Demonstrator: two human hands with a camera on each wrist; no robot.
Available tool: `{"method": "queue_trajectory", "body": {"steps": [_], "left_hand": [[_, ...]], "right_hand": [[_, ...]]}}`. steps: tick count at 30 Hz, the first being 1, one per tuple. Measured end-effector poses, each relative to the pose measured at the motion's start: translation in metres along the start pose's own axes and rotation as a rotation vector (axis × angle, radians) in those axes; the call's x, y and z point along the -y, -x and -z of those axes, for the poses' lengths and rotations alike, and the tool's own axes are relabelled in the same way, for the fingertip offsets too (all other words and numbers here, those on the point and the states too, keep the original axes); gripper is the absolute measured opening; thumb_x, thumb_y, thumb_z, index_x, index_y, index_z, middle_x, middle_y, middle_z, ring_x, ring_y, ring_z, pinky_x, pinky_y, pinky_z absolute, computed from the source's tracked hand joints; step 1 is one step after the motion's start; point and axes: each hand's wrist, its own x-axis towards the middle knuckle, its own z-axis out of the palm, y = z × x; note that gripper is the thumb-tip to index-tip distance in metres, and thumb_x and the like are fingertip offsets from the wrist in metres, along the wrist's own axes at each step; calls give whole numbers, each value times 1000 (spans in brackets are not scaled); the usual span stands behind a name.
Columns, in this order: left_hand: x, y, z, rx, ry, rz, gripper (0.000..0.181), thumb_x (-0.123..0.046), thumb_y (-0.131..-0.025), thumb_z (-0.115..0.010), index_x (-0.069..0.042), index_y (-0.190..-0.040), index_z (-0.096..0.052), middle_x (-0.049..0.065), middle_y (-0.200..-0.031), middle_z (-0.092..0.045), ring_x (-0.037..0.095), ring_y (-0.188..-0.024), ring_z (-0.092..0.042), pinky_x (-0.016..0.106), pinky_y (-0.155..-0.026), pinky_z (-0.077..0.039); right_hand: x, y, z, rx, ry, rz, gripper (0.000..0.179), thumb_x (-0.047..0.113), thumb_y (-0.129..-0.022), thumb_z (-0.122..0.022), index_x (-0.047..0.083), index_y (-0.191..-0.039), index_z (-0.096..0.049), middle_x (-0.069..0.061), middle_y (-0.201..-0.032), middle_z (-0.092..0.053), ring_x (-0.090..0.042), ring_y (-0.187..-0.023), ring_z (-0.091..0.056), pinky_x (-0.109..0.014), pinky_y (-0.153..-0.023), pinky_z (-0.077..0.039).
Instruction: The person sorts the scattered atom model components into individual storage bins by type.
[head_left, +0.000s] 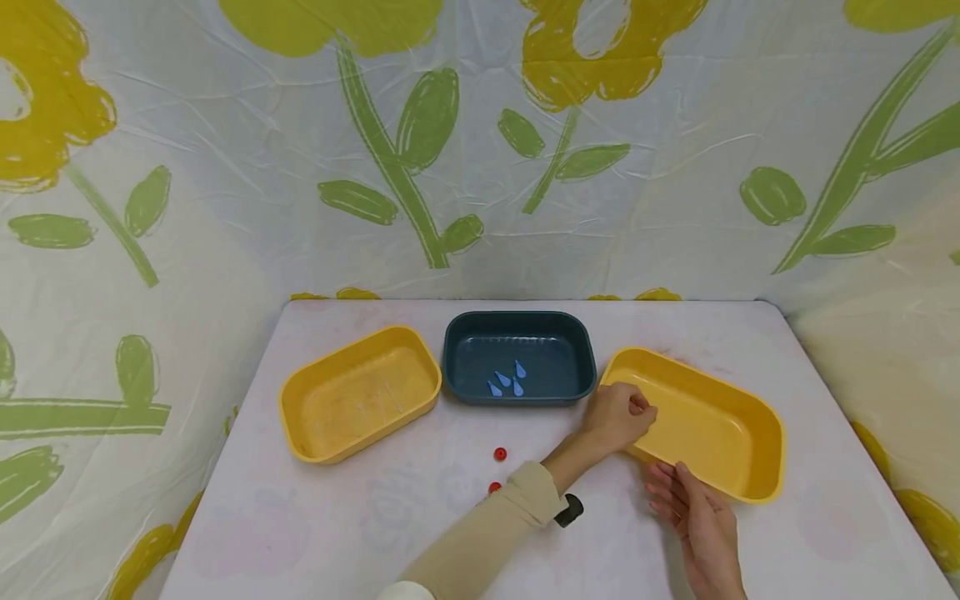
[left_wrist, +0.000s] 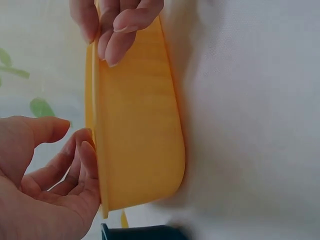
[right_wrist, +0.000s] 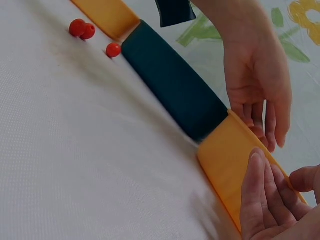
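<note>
My left hand [head_left: 617, 415] hovers over the left end of the right yellow tray [head_left: 765, 458], its fingers loosely bent. In the left wrist view the thumb stands apart from the fingers [left_wrist: 82, 155], which are at the tray's rim, with nothing seen between them. My right hand [head_left: 703, 521] is at the same tray's front side, palm turned up. In the right wrist view its relaxed fingers [right_wrist: 255, 185] lie along the outer wall, with the thumb near the rim; whether they touch cannot be told. No loose item shows inside this tray.
A dark teal tray [head_left: 577, 396] holding several blue drop-shaped pieces [head_left: 517, 387] stands at the back middle. Another yellow tray [head_left: 300, 442] at left holds thin clear pieces [head_left: 388, 398]. Red beads [head_left: 500, 454] lie on the white table [head_left: 315, 533], partly behind the left sleeve [head_left: 480, 533].
</note>
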Motion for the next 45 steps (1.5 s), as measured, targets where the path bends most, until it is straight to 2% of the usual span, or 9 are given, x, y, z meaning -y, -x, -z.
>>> {"method": "queue_trajectory", "body": {"steps": [6,12,16,23,33,45], "left_hand": [[2,9,15,21,114,4,14,-23,-95,-76,-9,-95,-76,-10,-76,-64,-1,-67,-54,10,-61,-45],[8,15,27,7,152,-51,15,-22,-94,-75,-7,-96,-77,-9,-79,-68,-3,-69,-57,9,-64,-46],[14,20,34,11,195,-76,16,-21,-95,-74,-6,-96,-77,-8,-80,-68,-2,-71,-57,10,-66,-48],[22,29,46,24,266,-71,17,-21,-97,-72,-5,-99,-77,-9,-82,-68,-1,-72,-58,12,-68,-51],[37,45,62,2,303,-57,17,-22,-98,-71,-5,-101,-76,-7,-86,-69,0,-74,-58,14,-70,-52],[60,63,80,-87,286,-42,15,-20,-98,-71,-7,-100,-78,-7,-86,-70,0,-75,-58,17,-73,-52]], "right_hand": [[1,-1,0,-31,5,-38,31,43,-104,-58,27,-91,-81,7,-96,-78,-10,-84,-74,-26,-75,-60],[0,0,0,-19,0,-25,31,42,-104,-58,25,-93,-81,6,-97,-78,-11,-84,-75,-27,-74,-60],[0,0,-1,-42,2,-48,30,44,-103,-59,26,-93,-81,7,-97,-78,-11,-84,-74,-26,-75,-60],[-1,1,-1,-25,-7,-14,30,41,-104,-59,23,-95,-81,5,-97,-78,-11,-83,-75,-27,-73,-61],[-1,2,-1,23,-39,33,30,38,-104,-59,20,-98,-82,3,-99,-78,-12,-82,-75,-28,-72,-61],[-1,0,-1,30,-50,35,29,37,-104,-59,19,-98,-82,2,-99,-79,-12,-81,-75,-28,-71,-61]]}}
